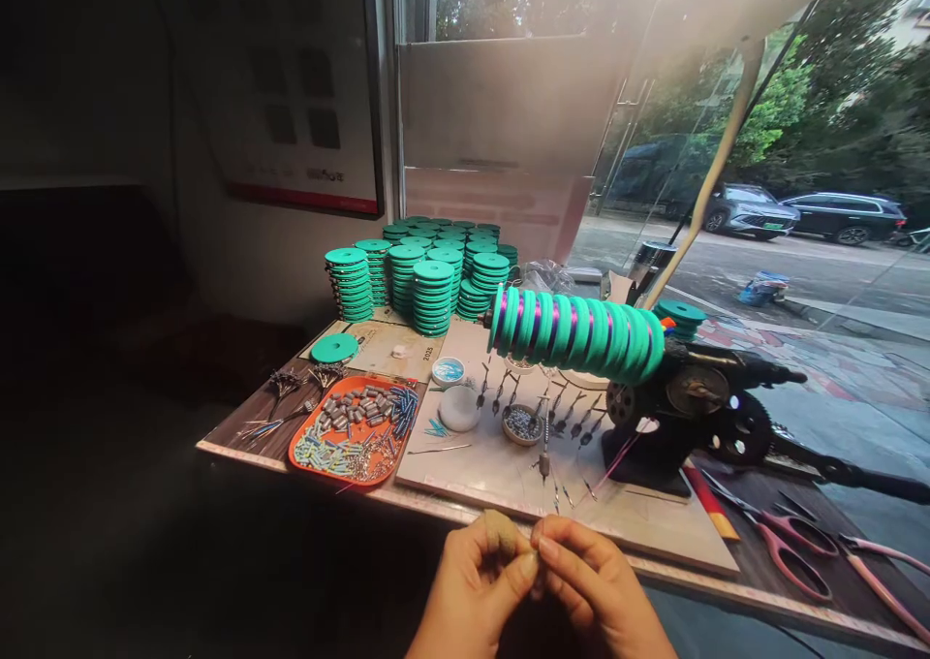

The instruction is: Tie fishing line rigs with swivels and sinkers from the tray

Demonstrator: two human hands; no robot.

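Note:
My left hand [476, 586] and my right hand [592, 586] meet at the bottom middle, just in front of the table edge. Both have fingers pinched together, fingertips touching, on something too small to make out. A thin line seems to run up from the pinch to a small weight [543, 463] hanging over the pale board [501, 470]. Beyond it a row of green spools [573, 334] wound with purple line sits on a black winding machine [690, 407]. Several small rigs hang below the spools.
An orange tray [354, 431] of small metal and blue parts lies at left. Stacks of green spools [421, 271] stand at the back. Pink-handled scissors [791, 538] lie at right. A small dish of beads [521, 424] and a white round pad [459, 409] sit mid-table. A glass window is behind.

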